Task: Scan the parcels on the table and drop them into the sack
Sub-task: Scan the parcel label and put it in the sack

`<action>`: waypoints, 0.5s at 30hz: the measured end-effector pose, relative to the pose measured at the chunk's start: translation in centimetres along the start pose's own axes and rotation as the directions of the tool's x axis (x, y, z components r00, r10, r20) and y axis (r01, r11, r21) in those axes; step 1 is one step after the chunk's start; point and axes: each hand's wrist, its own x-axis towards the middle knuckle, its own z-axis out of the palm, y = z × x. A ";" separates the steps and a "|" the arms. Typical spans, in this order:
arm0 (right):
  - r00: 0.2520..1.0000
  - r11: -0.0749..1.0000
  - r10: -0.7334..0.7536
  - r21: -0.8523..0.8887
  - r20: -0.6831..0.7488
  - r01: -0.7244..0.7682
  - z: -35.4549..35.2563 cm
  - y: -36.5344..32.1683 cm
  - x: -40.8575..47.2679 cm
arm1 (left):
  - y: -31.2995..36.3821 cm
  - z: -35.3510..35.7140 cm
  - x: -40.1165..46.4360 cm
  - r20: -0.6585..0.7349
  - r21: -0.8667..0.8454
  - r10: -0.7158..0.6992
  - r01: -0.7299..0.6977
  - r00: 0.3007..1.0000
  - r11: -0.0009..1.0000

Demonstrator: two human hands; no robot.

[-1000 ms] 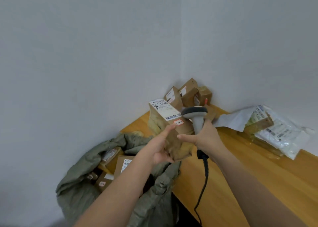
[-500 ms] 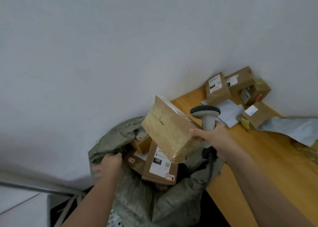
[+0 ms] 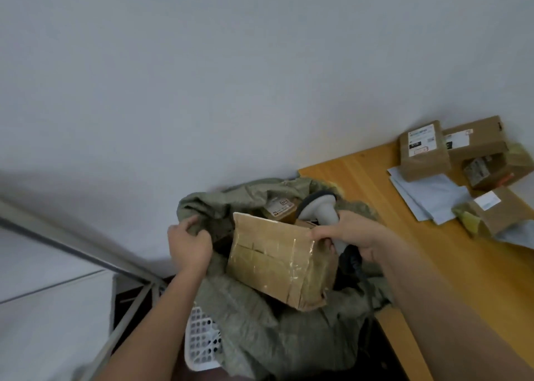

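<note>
- Centre of the frame: the taped cardboard parcel (image 3: 277, 260) hangs tilted right over the mouth of the green sack (image 3: 260, 331), touching or nearly touching its folds, not yet let go.
- The right hand (image 3: 351, 234) is doing double duty: its fingers (image 3: 319, 234) pinch the parcel's upper right edge while the same hand is wrapped round the grey scanner (image 3: 318, 207), whose head pokes up just behind the box. That, I'd say, saves setting the scanner down between parcels.
- Over at centre left, the left hand (image 3: 189, 245) has its fingers curled tight on the sack's rim, pulling the cloth aside. Looks like it's there to keep the mouth wide for the drop.
- Inside the opening, just above the held box, another labelled parcel (image 3: 281, 207) already sits in the sack.
- Half a second ago the parcel was held higher, clear above the sack; now it has come down to the opening, and the left hand has shifted up along the rim.
- The view has swung left too, so the wooden worktop (image 3: 361, 175) slides to the right edge.
- Still waiting there at upper right: a cluster of brown boxes (image 3: 424, 152) and a pale mailer (image 3: 430, 195), well apart from the sack.
</note>
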 end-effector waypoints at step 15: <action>0.989 0.835 0.018 0.546 -0.144 0.065 5.9 0.3 5.4 | 3.6 -2.1 -0.6 0.019 0.084 0.131 -0.132 0.991 0.988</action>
